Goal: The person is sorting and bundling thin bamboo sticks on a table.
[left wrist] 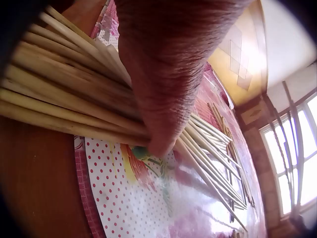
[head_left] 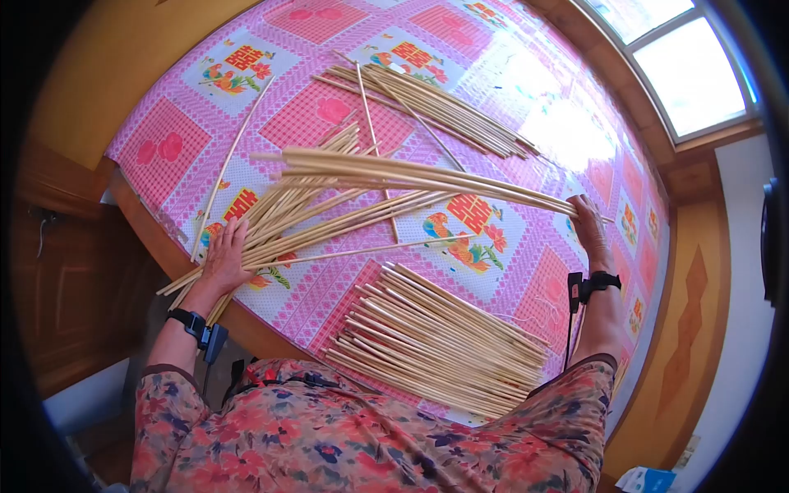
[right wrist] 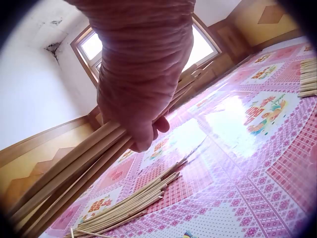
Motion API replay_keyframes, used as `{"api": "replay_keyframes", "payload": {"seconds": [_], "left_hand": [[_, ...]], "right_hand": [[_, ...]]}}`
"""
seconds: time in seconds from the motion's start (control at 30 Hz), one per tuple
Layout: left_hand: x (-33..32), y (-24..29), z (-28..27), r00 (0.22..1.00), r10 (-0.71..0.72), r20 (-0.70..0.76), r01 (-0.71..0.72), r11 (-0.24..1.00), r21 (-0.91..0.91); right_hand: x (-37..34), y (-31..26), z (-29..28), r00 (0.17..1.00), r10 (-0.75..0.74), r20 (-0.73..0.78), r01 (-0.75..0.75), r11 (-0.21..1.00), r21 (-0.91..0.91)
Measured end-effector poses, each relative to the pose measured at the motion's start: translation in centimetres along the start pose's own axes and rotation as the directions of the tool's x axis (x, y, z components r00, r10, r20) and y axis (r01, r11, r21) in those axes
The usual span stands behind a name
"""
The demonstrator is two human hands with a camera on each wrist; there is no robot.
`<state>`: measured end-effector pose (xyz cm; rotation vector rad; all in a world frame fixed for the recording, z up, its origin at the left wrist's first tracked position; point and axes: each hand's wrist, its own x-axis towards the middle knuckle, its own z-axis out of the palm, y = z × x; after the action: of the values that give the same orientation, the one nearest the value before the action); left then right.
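My right hand (head_left: 589, 232) grips one end of a bundle of thin wooden sticks (head_left: 427, 172), raised over the table at the right. In the right wrist view, the thumb and fingertips curl round these held sticks (right wrist: 81, 166). The bundle's far end is blurred and reaches leftward above a loose pile of sticks (head_left: 329, 223). At the table's left edge, my left hand (head_left: 223, 256) rests on that pile with its fingers extended. Seen from the left wrist, the thumb lies across the sticks (left wrist: 74, 91), whose near ends overhang the edge.
A row of sticks (head_left: 444, 341) lies side by side near my body. Another pile (head_left: 444, 111) is farther back. Single sticks, one slightly bent (head_left: 234, 152), lie around the loose pile. A pink patterned tablecloth (head_left: 526, 287) covers the table; a window (head_left: 690, 74) is at the far right.
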<state>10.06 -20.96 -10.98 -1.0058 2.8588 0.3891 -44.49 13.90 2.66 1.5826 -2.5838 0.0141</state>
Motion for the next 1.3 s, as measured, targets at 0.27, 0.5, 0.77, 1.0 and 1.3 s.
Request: {"api": "replay_keyframes", "payload": {"seconds": [0.27, 0.5, 0.77, 1.0, 1.3], "left_hand": [[0.5, -0.8, 1.0, 0.999, -0.027, -0.048, 0.029, 0.999, 0.042], [1.1, 0.2, -0.4, 0.978, -0.14, -0.153, 0.139, 0.99, -0.017], [1.3, -3.1, -0.1, 0.969, -0.147, -0.197, 0.18, 0.97, 0.162], [1.3, -2.9, -0.5, 0.969, -0.207, -0.131, 0.222, 0.968, 0.113], [1.5, -3.6, 0.3, 0.973, -0.136, -0.188, 0.169, 0.97, 0.174]], "right_hand": [[-12.4, 7.0, 7.7, 0.931, 0.364, 0.02, -0.364, 0.931, 0.016], [-19.5, 8.3, 11.6, 0.866, 0.497, 0.052, -0.499, 0.866, 0.038], [-18.1, 8.3, 13.3, 0.813, 0.565, 0.142, -0.551, 0.825, -0.123], [-14.2, 6.8, 16.1, 0.714, 0.648, 0.266, -0.584, 0.76, -0.285], [-5.1, -3.2, 9.5, 0.964, 0.178, 0.2, -0.205, 0.971, 0.121]]}}
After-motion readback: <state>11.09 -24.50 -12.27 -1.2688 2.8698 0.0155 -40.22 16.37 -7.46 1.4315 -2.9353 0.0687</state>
